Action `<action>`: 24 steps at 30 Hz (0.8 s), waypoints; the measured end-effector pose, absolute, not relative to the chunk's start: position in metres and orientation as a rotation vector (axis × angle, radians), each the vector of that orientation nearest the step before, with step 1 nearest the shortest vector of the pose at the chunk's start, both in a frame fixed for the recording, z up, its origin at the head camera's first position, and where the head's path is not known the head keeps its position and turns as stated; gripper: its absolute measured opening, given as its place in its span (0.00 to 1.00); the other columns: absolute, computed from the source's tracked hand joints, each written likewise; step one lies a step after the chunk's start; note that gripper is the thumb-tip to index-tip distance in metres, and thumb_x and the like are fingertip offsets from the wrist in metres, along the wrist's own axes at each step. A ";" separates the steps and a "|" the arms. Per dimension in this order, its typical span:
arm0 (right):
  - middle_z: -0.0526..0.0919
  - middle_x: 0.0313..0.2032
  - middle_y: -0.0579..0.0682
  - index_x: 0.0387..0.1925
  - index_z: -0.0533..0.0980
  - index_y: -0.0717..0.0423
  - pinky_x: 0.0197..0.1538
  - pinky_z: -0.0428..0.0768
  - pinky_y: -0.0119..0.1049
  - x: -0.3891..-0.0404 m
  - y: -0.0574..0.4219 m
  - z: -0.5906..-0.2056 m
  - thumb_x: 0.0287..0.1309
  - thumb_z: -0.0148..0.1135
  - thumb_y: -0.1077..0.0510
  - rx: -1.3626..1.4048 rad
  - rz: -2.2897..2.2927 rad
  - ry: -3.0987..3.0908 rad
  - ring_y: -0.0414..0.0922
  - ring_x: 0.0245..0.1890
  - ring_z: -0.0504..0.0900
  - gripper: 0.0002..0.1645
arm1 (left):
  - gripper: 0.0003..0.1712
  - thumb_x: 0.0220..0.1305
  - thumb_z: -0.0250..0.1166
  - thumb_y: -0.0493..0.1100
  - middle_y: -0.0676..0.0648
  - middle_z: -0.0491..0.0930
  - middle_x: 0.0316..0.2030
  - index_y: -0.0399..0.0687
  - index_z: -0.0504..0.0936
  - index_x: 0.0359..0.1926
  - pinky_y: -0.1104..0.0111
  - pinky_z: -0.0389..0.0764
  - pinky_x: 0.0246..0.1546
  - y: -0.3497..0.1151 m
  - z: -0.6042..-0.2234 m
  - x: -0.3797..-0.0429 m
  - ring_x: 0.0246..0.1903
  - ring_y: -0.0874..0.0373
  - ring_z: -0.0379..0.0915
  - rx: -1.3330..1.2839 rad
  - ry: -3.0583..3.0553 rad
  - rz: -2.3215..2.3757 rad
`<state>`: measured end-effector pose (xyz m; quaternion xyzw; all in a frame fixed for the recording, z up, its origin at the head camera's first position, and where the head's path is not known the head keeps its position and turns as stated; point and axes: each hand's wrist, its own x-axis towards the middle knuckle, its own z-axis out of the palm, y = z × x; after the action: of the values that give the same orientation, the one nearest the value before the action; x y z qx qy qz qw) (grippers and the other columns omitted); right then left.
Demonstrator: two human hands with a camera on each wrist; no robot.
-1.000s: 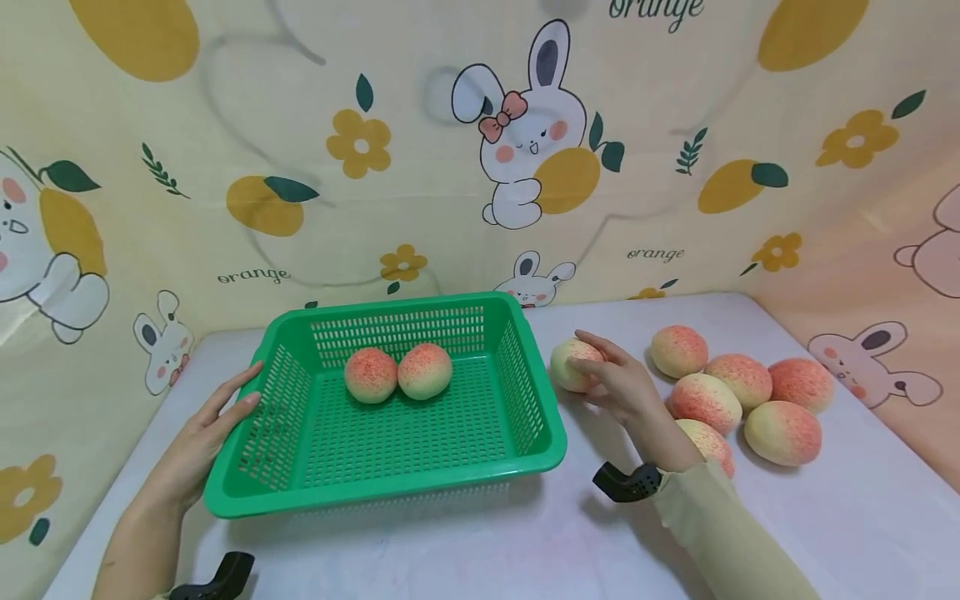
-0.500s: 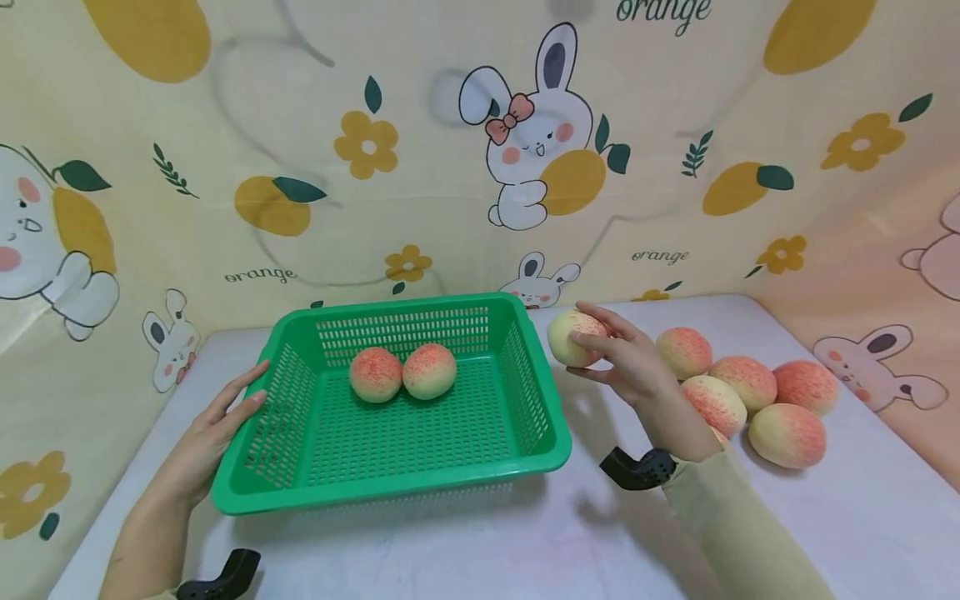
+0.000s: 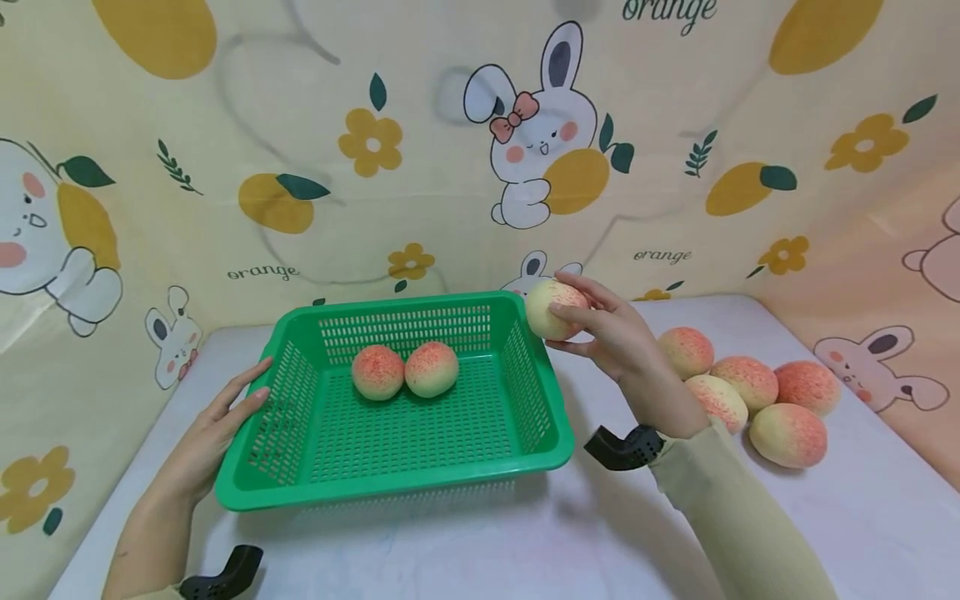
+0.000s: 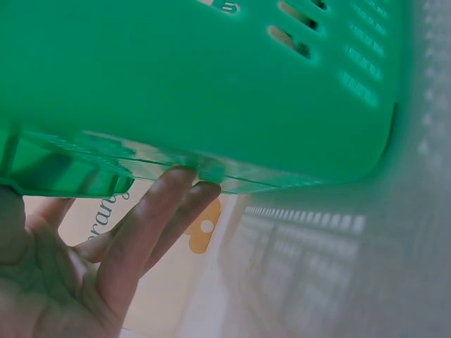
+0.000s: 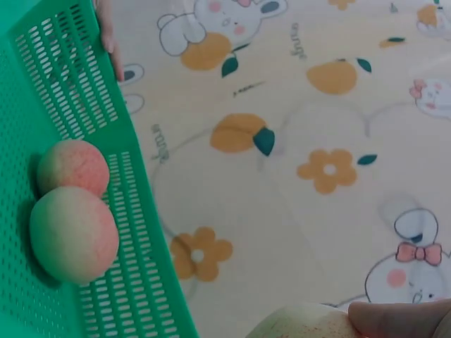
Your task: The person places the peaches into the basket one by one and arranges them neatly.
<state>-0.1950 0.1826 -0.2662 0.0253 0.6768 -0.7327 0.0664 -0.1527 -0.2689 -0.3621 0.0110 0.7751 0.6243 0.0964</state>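
My right hand holds a pale yellow and pink peach between thumb and fingers, in the air at the right rim of a green plastic basket. In the right wrist view, part of that held peach shows at the bottom edge by the thumb. Two peaches, one redder and one paler, sit side by side in the basket. My left hand grips the basket's left rim; the left wrist view shows its fingers against the basket's outer side.
Several peaches lie in a group on the white table, right of the right forearm. Behind stands a cloth backdrop printed with rabbits and oranges. Dark curved devices sit at both wrists.
My right hand has lifted the peach off the table and carried it up and left to the basket's right rim. The left hand keeps its grip on the basket.
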 end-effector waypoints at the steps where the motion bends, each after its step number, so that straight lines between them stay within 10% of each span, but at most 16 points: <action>1: 0.57 0.67 0.51 0.68 0.64 0.47 0.59 0.73 0.56 -0.196 0.180 -0.265 0.64 0.58 0.62 0.070 -2.209 2.040 0.48 0.56 0.64 0.32 | 0.32 0.73 0.47 0.59 0.37 0.47 0.67 0.71 0.48 0.74 0.66 0.84 0.35 -0.269 -0.362 -0.153 0.38 0.65 0.77 0.033 2.300 1.845; 24: 0.62 0.67 0.54 0.67 0.66 0.50 0.53 0.78 0.57 -0.223 0.119 -0.278 0.62 0.59 0.65 0.035 -2.015 2.062 0.55 0.58 0.67 0.32 | 0.34 0.72 0.47 0.60 0.33 0.50 0.68 0.70 0.48 0.75 0.64 0.85 0.36 -0.267 -0.362 -0.152 0.39 0.65 0.79 0.032 2.294 1.873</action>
<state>-0.2229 0.1186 -0.2783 0.0122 0.7091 -0.6932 0.1289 -0.1516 -0.2666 -0.3623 0.0108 0.7714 0.6299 0.0898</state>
